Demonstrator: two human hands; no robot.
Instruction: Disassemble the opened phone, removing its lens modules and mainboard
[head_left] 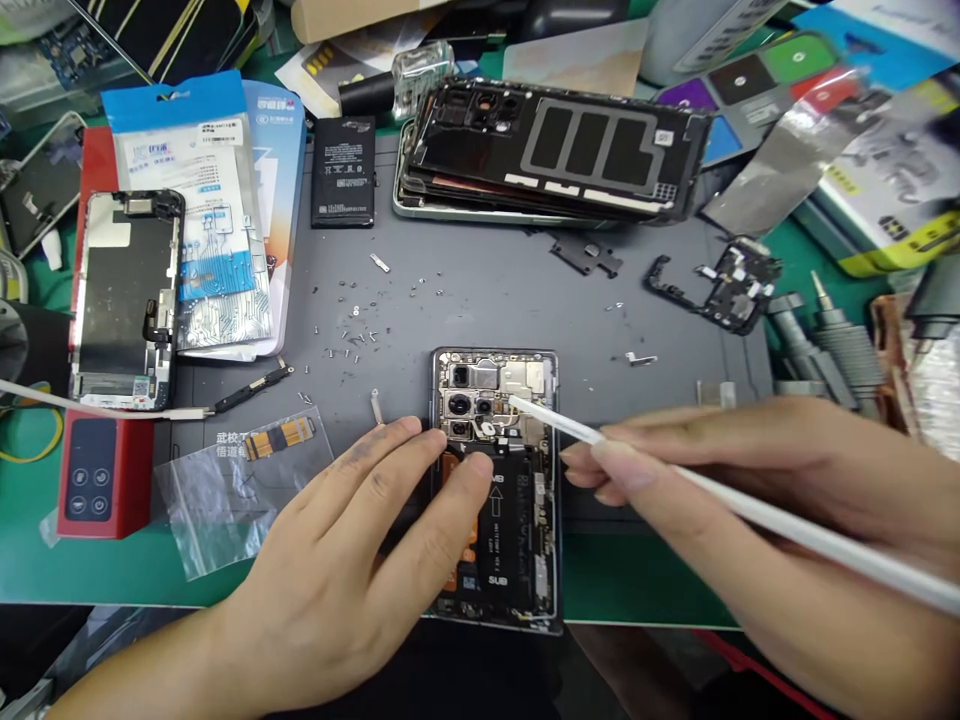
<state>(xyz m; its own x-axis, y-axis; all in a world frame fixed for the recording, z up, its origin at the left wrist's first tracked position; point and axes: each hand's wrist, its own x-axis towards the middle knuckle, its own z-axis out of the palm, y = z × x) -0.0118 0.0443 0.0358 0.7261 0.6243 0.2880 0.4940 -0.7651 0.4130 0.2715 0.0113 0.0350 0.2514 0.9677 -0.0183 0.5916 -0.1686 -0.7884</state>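
Observation:
An opened smartphone (pixel 495 540) lies at the table's front edge, its camera modules, circuit board and black battery exposed. My left hand (pixel 367 540) rests over the phone's left side, fingers stretched out and thumb on the battery's upper part. Between the thumb and fingers of my right hand (pixel 675 490) is a slim white spudger (pixel 750 515). Its narrow tip touches or hovers just over the circuit board, right of the cameras; I cannot tell which. The phone's lower left is hidden under my left hand.
Tiny screws (pixel 349 352) lie scattered on the grey mat (pixel 487 290). Behind stand stacked phone parts (pixel 555 150) and a loose battery (pixel 343 172). To the left are a phone screen (pixel 124 300), a red device (pixel 105 480) and a plastic bag (pixel 217 520). A black bracket assembly (pixel 739 285) lies right.

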